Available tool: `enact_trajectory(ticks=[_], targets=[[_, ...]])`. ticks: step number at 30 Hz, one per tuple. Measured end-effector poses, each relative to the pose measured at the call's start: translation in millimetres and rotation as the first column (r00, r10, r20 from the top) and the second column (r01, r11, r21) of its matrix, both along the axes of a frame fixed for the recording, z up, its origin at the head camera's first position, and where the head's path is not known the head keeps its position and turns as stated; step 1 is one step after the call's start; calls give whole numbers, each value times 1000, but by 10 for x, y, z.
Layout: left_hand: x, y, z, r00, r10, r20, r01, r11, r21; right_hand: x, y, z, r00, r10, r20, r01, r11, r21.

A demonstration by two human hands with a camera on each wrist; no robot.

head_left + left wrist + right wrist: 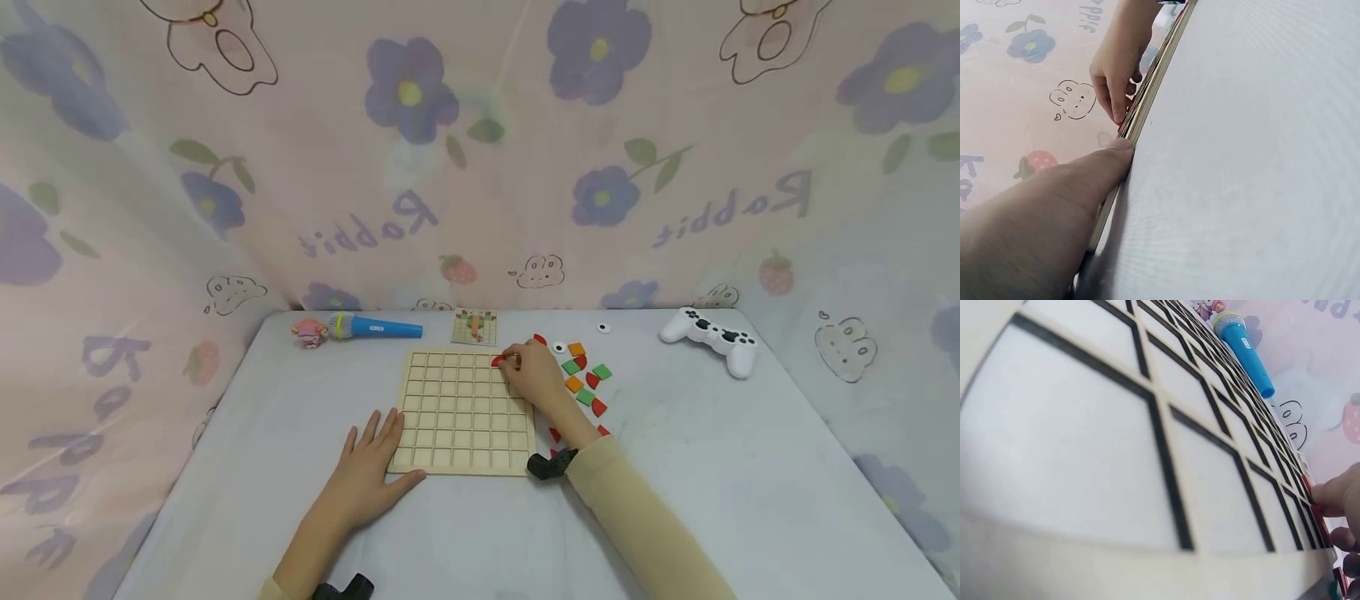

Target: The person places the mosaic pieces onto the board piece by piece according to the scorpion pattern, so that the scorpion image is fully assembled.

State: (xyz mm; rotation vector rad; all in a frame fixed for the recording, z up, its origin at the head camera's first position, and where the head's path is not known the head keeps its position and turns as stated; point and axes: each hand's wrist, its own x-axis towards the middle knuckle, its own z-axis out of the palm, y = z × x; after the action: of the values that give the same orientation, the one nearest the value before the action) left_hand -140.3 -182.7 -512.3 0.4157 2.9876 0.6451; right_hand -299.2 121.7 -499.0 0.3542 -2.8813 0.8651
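At the grid board's [463, 427] far right corner, a red piece [497, 361] under the right hand [534, 375]

In the head view, the red piece lies over the far row, toward the right corner, pinched between the right hand's thumb and finger. It is straight at the fingertips, ahead and to the left of the wrist, with the sleeved forearm [645, 517] slanting in from the right. The left hand [371, 477] is much farther off, spread flat, fingers against the board's left edge and thumb at the near one. How the piece's long axis runs cannot be told, since the fingers cover part of it. The picture card [474, 327] sits just beyond the far edge, so room there looks tight; loose pieces [586, 397] in green, orange and red crowd the right side beside the forearm. Bare cells give more room leftward and nearer, and the white table [675, 500] opens out toward the controller [712, 340].

In the left wrist view, the left thumb rests against the board's thin edge, while the right hand's fingers point down onto a sliver of red farther along.

In the right wrist view, the cells recede toward the blue microphone [1249, 356]; at the far rim the thumb meets red, perhaps one piece or two, as it is small and partly hidden
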Motion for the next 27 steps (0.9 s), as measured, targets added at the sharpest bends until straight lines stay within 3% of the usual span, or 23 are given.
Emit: enact_trajectory(ticks=[5,11,18,27], targets=[[40,-20,-8,1000,8,-25,-7,1000,30,28,-64,22,1000,-3,-23,3,1000,-5],[32,-6,-26,1000,1,-10,-1,1000,29,55,-50,16,1000,-7,-4,7,1000,-9],[55,-8,-65,1000,3,-3,-3,1000,16,67,-49,-13,999,9,-47,-9,1000,-9],[44,1,7,1000,5,-15,-5,1000,17,31,-51,-8,1000,3,-28,-3,1000,-12]])
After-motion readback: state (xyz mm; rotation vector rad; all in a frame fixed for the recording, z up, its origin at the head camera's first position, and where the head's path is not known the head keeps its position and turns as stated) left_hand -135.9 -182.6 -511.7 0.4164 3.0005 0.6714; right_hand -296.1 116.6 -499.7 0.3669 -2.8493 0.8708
